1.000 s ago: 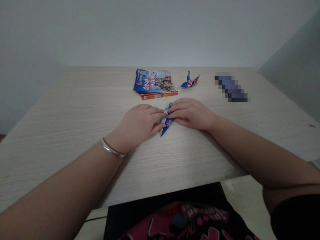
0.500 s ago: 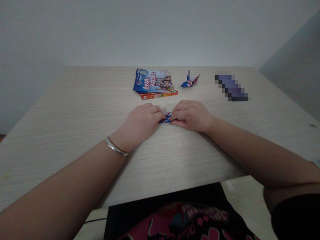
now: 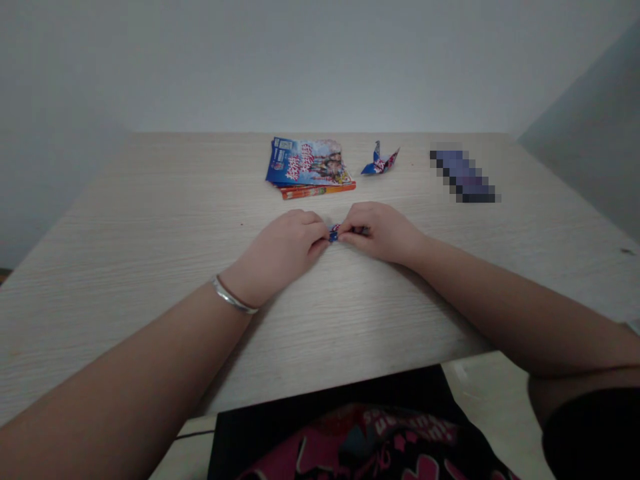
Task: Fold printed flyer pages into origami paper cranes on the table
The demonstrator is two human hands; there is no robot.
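A small folded piece of blue printed paper (image 3: 334, 234) is pinched between my two hands, low over the middle of the table. My left hand (image 3: 287, 248), with a silver bangle at the wrist, is closed on its left end. My right hand (image 3: 381, 231) grips the right end between thumb and fingers. Only a little of the paper shows; most of its shape is hidden by my fingers. Beyond my right hand a folded paper crane (image 3: 381, 162) in blue, white and red stands on the table.
A pile of printed leaflets (image 3: 310, 162) lies behind my left hand, with an orange one at its near edge. At the back right lies a dark, pixelated flat object (image 3: 464, 176). A wall (image 3: 320, 67) borders the far edge of the pale wooden table (image 3: 150, 220).
My hands have drawn slightly closer together, so less of the folded paper shows between them. The right fingers are now lifted a little more at the knuckles. The leaflets and crane have stayed put.
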